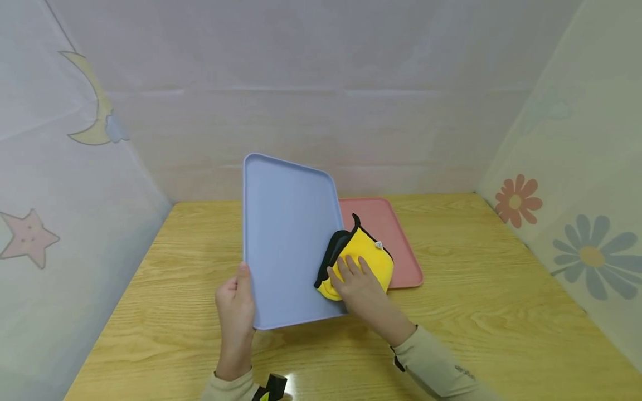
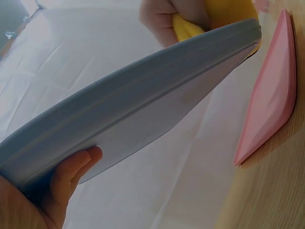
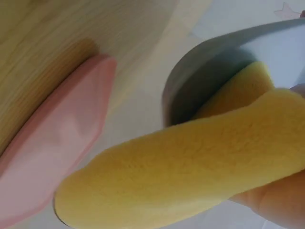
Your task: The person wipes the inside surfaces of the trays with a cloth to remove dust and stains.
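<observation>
A light blue tray [image 1: 291, 234] is held up, tilted, above the table. My left hand [image 1: 237, 303] grips its left edge, thumb on the inner face; in the left wrist view the fingers [image 2: 76, 167] curl onto the underside. My right hand [image 1: 361, 287] holds a yellow cleaning cloth [image 1: 368, 256] with black edging against the tray's lower right part. The cloth is bunched, and part of it hangs past the tray's right edge. From the right wrist, its plush yellow fold [image 3: 190, 162] hides most of the fingers.
A pink tray [image 1: 403, 253] lies flat on the wooden table [image 1: 481, 289], behind and right of the blue one, which partly covers it in the head view. Pale fabric walls [image 1: 326, 72] with printed flowers, a star and a moon enclose the table's back and sides.
</observation>
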`<state>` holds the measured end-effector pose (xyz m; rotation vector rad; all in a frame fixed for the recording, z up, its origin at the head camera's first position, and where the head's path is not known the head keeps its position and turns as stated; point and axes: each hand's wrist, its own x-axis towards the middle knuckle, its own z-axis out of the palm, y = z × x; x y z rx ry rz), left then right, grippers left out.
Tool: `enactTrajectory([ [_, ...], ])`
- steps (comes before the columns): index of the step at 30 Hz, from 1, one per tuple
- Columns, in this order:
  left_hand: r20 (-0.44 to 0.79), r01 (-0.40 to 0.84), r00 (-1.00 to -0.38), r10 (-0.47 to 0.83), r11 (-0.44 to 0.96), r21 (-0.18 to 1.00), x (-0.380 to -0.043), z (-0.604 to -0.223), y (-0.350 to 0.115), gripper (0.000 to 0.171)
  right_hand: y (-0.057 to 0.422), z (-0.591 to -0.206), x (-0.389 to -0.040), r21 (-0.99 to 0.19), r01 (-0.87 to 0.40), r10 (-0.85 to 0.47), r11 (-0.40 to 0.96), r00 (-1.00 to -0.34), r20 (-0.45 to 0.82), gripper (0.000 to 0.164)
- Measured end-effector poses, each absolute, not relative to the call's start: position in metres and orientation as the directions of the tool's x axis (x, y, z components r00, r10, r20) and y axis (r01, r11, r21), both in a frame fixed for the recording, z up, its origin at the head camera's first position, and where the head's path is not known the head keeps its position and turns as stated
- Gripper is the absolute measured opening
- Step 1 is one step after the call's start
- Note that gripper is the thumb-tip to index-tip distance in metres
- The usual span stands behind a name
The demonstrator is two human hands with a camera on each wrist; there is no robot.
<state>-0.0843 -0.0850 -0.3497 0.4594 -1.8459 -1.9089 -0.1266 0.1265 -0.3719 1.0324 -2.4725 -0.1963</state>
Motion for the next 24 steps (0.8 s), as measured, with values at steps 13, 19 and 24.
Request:
enactTrajectory([
  [13,0.075,0.059,-0.856,-0.512,0.048,0.997,-0.085,-0.352,-0.08,0.052,0.092,-0.365,-0.113,0.35,-0.661,-0.737,0.664,-0.499,0.457,0.035],
  [19,0.08,0.06,-0.861,-0.502,0.056,0.997,-0.086,-0.355,-0.077,0.052,0.077,-0.357,-0.106,0.36,-0.68,-0.756,0.639,-0.469,0.456,0.037],
  [24,0.114,0.097,-0.857,-0.502,0.06,0.993,-0.087,-0.36,-0.076,0.052,0.067,-0.352,-0.1,0.375,-0.7,-0.78,0.608,-0.435,0.451,0.039],
])
